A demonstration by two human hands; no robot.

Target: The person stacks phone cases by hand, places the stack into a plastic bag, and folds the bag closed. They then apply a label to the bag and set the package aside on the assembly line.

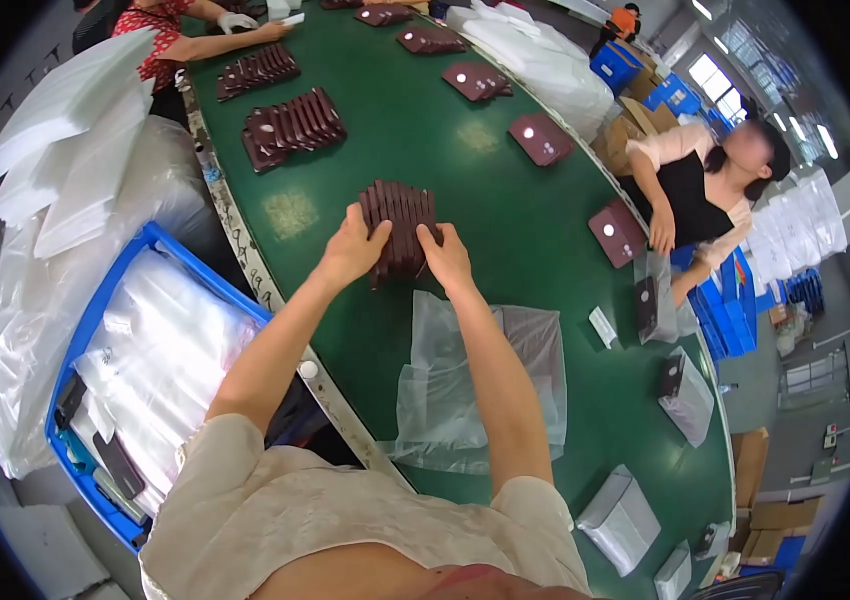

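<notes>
Head view: one bundle of dark-brown flat cases, lying near twelve o'clock over the green table, is being squared up, by the look of it; left hand at its eight o'clock and right hand at its four are pinching it between them, one two-handed grip. A clear plastic bag is lying at its five o'clock; the next move is probably calling for even inward pressure.
</notes>
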